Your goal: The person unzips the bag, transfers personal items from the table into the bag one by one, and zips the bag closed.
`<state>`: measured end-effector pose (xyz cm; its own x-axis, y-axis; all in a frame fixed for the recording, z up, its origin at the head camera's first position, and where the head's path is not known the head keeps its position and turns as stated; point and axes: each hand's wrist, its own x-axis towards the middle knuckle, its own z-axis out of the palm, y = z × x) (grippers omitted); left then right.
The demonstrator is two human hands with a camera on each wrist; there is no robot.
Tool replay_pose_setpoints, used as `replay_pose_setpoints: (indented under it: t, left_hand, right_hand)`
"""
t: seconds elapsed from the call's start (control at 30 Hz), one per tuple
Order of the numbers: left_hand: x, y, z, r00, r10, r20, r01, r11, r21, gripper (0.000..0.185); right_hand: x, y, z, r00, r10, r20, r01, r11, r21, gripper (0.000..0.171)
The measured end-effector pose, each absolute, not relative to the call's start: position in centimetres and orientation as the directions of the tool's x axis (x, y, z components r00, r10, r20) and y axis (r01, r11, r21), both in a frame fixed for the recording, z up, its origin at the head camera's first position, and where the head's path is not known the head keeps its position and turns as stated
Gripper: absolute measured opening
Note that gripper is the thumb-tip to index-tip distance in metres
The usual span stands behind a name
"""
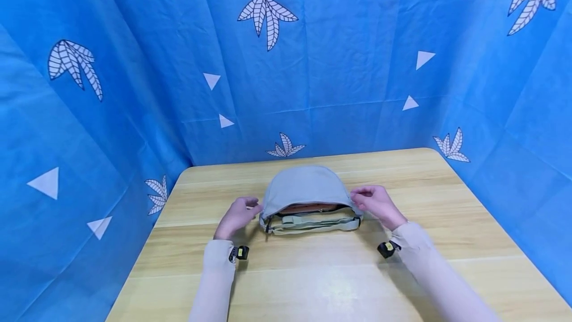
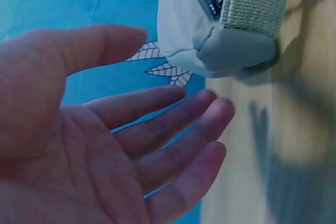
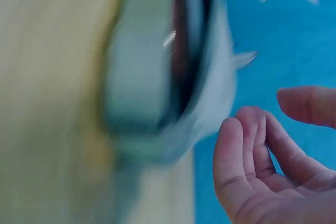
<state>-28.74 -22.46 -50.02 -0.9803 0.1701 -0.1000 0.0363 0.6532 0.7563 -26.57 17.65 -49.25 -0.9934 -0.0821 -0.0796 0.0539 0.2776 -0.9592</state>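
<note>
Blue patterned cloth walls your bench. Your left hand and right hand, both released, flank the grey bag lying crosswise between them; the left seems marginally nearer.

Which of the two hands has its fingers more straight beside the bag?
The left hand: its fingers lie nearly straight, palm open, beside the grey bag. The right hand has loosely curled fingers.

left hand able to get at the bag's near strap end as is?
Probably yes. The left hand is open right beside the bag, apart from it, and nothing lies between its fingers and the strap end.
</note>
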Motion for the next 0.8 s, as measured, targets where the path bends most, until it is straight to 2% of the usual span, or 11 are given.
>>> replay_pose_setpoints:
  t: [0.2, 0.43, 0.67, 0.8]
  left_hand:
    - [-28.1, -21.9, -49.5, -0.979, 0.186, -0.083, 0.080, 0.726, 0.683, 0.047]
    - [-27.8, -21.1, -49.5, -0.976, 0.213, -0.047, 0.139, 0.774, 0.618, 0.024]
    - [-27.7, -20.7, -49.6, -0.982, 0.182, -0.044, 0.127, 0.819, 0.560, 0.017]
    - [-27.6, -20.9, -49.6, -0.985, 0.167, -0.034, 0.122, 0.832, 0.541, 0.021]
  right_hand:
    - [-26.2, 12.5, -47.0, -0.957, -0.283, -0.056, 0.012, 0.154, -0.988, 0.039]
    - [-26.7, 7.2, -47.7, -0.888, -0.449, -0.099, 0.061, 0.100, -0.993, 0.037]
    - [-27.1, 4.0, -50.1, -0.853, -0.512, -0.099, 0.029, 0.143, -0.989, 0.038]
    - [-27.2, 2.9, -51.1, -0.845, -0.524, -0.109, 0.065, 0.101, -0.993, 0.038]
